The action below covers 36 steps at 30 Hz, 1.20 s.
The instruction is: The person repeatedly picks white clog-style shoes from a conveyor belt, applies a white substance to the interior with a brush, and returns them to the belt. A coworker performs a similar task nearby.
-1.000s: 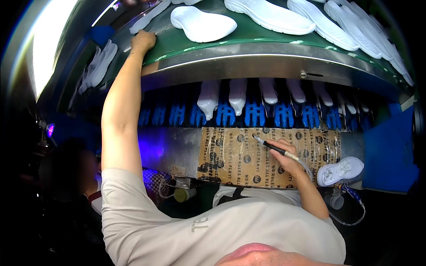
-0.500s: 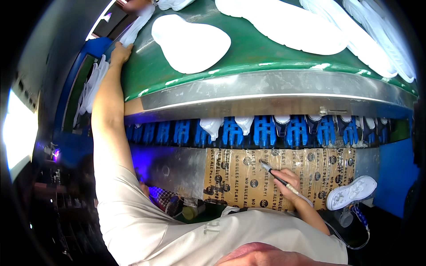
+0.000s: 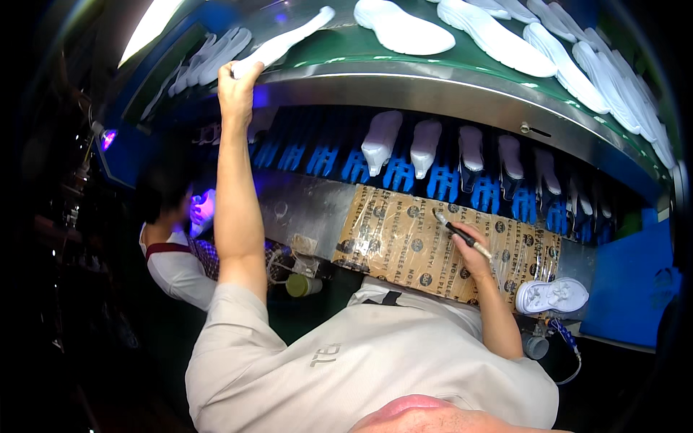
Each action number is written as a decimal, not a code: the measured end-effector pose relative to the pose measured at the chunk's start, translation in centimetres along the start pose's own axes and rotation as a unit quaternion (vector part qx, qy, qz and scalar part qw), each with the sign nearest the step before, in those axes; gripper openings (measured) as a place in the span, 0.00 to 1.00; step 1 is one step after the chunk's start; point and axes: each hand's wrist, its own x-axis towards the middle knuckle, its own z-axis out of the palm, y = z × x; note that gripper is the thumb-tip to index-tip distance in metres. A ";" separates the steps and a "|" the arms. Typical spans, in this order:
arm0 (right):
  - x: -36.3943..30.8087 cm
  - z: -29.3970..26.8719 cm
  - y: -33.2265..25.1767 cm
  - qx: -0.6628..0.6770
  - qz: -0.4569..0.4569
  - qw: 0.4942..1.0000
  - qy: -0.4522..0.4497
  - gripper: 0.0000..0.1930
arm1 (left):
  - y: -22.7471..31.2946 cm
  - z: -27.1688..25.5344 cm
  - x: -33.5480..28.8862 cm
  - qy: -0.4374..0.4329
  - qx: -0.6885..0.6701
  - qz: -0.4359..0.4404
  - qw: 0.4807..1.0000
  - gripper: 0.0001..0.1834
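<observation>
My left arm reaches out to the far left, where my left hand (image 3: 238, 90) is closed on the near end of a white shoe sole (image 3: 289, 40). This sole is tilted over the rim of the green-topped surface (image 3: 339, 52). Over the cardboard-covered work surface (image 3: 386, 238), my right hand (image 3: 473, 249) grips a slim brush (image 3: 462, 234) with a black and pale handle. The brush tip points away from me, toward the blue holders. To the right of that hand, a white shoe (image 3: 552, 296) lies on its own.
Several white soles (image 3: 404, 27) lie along the green surface. Below its metal edge, blue holders (image 3: 357, 167) stand in a row, some bearing upturned shoe uppers (image 3: 381, 141). A co-worker (image 3: 173, 252) sits at left. A blue panel (image 3: 628, 281) and clear cup (image 3: 535, 346) are at right.
My view has swung, revealing more of the holders and the co-worker. My left hand has drawn the sole nearer, to the rim. The brush stays in my right hand over the cardboard.
</observation>
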 end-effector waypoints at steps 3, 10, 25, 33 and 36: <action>0.1 -0.8 -0.2 0.088 0.048 0.994 0.050 0.12 | 0.2 -2.4 -6.6 -0.016 -0.349 -0.048 0.936 0.30; 1.2 -2.5 -3.4 0.282 0.066 0.950 0.118 0.14 | -3.7 1.6 -20.0 0.092 -0.483 -0.225 0.841 0.35; 3.9 6.3 -15.2 0.055 -0.014 0.997 -0.050 0.12 | -6.6 7.8 -34.5 -0.262 -0.526 -0.443 0.677 0.50; 5.9 7.0 -13.8 -0.035 -0.189 0.954 -0.229 0.13 | -6.6 9.0 -33.0 -0.246 -0.610 -0.429 0.619 0.44; 5.8 7.6 -14.1 -0.034 -0.159 0.979 -0.123 0.13 | -5.7 8.8 -32.5 -0.213 -0.568 -0.449 0.656 0.42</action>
